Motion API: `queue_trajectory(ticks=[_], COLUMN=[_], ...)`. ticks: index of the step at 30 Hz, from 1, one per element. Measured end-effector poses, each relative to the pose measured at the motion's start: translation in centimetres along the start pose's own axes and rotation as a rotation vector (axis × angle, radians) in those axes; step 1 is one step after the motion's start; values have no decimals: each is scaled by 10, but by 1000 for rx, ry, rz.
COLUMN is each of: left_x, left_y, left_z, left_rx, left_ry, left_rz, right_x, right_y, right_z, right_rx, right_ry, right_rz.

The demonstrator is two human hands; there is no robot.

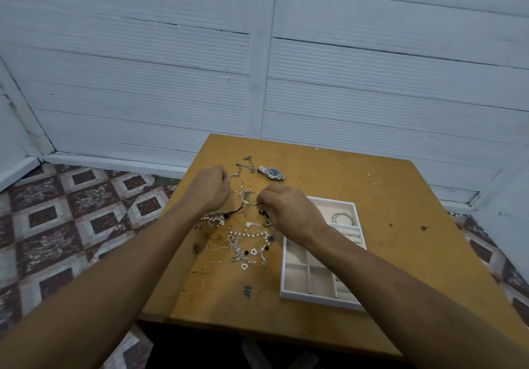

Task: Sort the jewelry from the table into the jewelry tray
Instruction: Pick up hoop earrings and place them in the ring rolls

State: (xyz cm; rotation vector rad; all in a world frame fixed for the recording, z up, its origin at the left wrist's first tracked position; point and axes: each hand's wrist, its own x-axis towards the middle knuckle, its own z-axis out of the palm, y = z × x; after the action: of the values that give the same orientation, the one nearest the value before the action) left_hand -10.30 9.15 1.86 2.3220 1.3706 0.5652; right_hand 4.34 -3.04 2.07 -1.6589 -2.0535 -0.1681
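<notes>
Left of the jewelry tray point(315, 299), the left hand point(210, 188) and right hand point(287, 211) are each pinching gold hoops point(236, 183), probably untangling them; next, lifting one free into a compartment.

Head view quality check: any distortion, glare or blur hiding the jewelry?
Head view: wide-angle bending bows the wall boards and table edges; light is even, no glare; the jewelry pile is small and soft, links blurring together; the watch reads clearly.
</notes>
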Motion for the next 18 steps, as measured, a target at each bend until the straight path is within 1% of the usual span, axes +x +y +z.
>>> queue_trajectory(ticks=[1, 4, 6, 8, 12, 18], left_x=[-1, -3, -4, -2, 3, 4], left_y=[-1, -4, -6, -10, -15, -17], left_z=[1, 6, 9, 12, 22, 31], left_rx=[-13, -32, -39, -65, -73, 9], left_ry=[1, -9, -18, -24, 0, 70], left_rz=[-8, -31, -44, -65, -117, -79], right_x=[1, 7, 10, 12, 15, 18], right_y=[-2, -3, -2, 0, 2, 3], right_z=[0, -4, -5, -6, -1, 2], right_rx=[95, 417, 523, 605, 681, 769], right_ry=[1, -15, -20, -31, -42, -30], right_rz=[99, 495, 623, 681, 757, 843])
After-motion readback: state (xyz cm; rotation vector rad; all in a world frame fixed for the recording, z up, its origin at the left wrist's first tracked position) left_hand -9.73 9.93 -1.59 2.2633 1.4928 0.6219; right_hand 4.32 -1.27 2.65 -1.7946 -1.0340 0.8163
